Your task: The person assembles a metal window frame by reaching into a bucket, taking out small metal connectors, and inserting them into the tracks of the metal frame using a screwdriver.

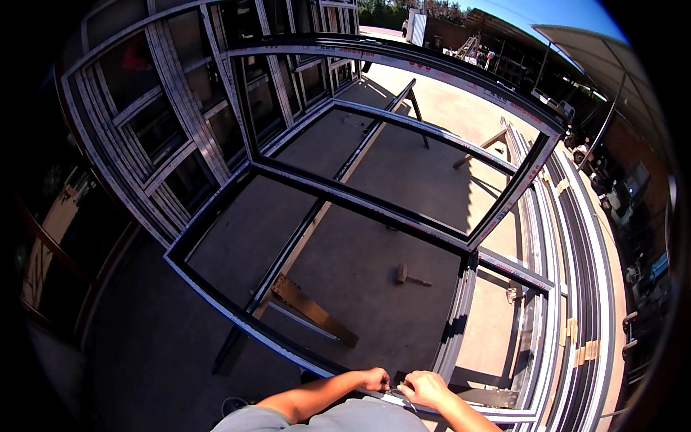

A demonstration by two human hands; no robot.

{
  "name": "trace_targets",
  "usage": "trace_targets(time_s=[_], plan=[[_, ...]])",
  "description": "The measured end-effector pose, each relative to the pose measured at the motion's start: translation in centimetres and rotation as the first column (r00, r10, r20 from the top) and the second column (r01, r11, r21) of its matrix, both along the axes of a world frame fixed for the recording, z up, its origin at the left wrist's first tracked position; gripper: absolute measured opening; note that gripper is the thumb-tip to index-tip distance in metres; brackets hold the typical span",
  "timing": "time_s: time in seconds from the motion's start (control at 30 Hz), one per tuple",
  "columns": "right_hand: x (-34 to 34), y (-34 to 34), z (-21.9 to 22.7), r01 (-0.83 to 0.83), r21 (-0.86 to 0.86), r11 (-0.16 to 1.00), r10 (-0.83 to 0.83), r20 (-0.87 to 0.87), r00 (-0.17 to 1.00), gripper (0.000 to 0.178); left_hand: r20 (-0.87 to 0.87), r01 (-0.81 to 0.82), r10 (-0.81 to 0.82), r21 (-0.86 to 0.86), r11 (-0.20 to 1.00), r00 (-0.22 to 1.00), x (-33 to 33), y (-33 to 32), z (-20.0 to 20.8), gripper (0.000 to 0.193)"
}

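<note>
A large dark window frame, with whitish film along its edges, lies level in front of me. My left hand is closed, fingers curled, just above the frame's near edge toward its right corner. Right beside it, my right hand is closed too, thumb and fingers pinched together over the same edge. The two hands nearly meet; whatever sits between their fingertips is too small to make out. A second frame stands tilted up across the middle of the lying one.
Below, on the concrete floor, lies a mallet. A long trestle beam and a wooden leg show under the frame. Stacked frames lean at the left. Long profiles lie bundled at the right, partly taped.
</note>
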State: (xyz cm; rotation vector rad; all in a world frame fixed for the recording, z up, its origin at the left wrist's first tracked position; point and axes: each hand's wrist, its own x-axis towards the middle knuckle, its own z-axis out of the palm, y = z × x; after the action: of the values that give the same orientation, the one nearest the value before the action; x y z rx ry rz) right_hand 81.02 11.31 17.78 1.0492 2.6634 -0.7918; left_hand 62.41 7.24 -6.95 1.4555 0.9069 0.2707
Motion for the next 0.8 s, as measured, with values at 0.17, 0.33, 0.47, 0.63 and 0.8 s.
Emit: trace_targets(time_s=[0.17,0.33,0.47,0.63,0.8], plan=[[1.1,0.5,-1.6,-0.122,-0.257,0.959,0.05,-0.267,0.962,0.033,0.044,-0.063,0.063,-0.004,0.998,0.997,0.0,-0.2,-0.7,0.014],[0.6,0.1,1.0,-0.089,-0.112,0.99,0.075,-0.119,0.99,0.035,-0.037,-0.032,0.033,0.033,0.999,0.999,0.1,-0.5,0.8,0.015],[-0.8,-0.8,0.9,0.039,-0.051,0.998,-0.042,-0.056,0.998,0.029,-0.024,-0.038,0.038,-0.002,0.999,0.999,0.8,-0.5,0.3,0.014],[-0.6,0.4,0.6,0.123,-0.219,0.968,-0.144,-0.085,0.986,0.039,-0.076,-0.044,0.046,0.037,0.998,0.996,-0.3,-0.3,1.6,0.012],[-0.7,1.1,-0.4,0.099,-0.103,0.99,-0.094,0.055,0.994,0.031,-0.074,-0.083,0.076,-0.088,0.993,0.994,-0.9,-0.2,3.4,0.01]])
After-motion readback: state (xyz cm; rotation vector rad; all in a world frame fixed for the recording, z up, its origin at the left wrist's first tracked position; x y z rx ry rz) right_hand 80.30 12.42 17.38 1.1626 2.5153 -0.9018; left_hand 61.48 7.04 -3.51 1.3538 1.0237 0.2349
